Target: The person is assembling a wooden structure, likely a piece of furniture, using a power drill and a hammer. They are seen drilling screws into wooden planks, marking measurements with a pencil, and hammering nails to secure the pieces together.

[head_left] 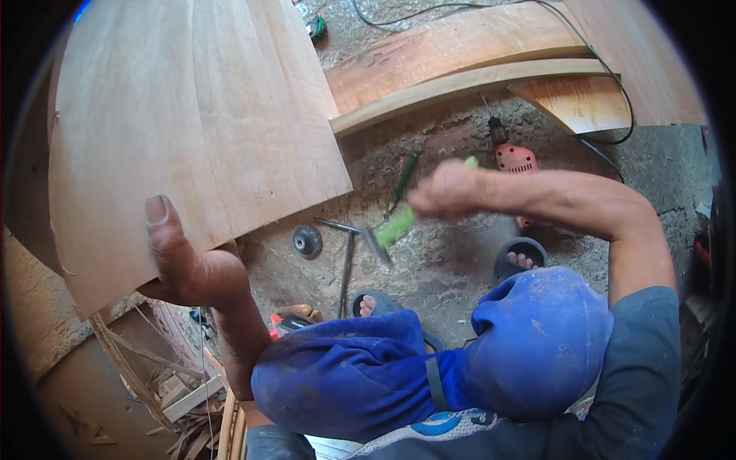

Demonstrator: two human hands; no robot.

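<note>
My left hand (pixel 184 264) grips the near edge of a wide, pale wooden board (pixel 199 115), thumb on top and fingers hidden underneath. The board fills the upper left and is tilted. My right hand (pixel 447 192), smeared by motion, is closed round the bright green handle of what looks like a hammer (pixel 397 228). Its grey head points down and left, apart from the board's edge. Beneath it on the ground lie a T-shaped metal bar (pixel 347 264), a dark round disc (pixel 307 241) and a slim green tool (pixel 402 182).
A red power drill (pixel 515 159) lies beyond my right forearm, near a black cord (pixel 625 96). Long planks (pixel 460 50) span the far side. A green tape measure (pixel 316 28) sits at the top. Wood scraps (pixel 188 399) are piled at lower left. My sandalled feet are below.
</note>
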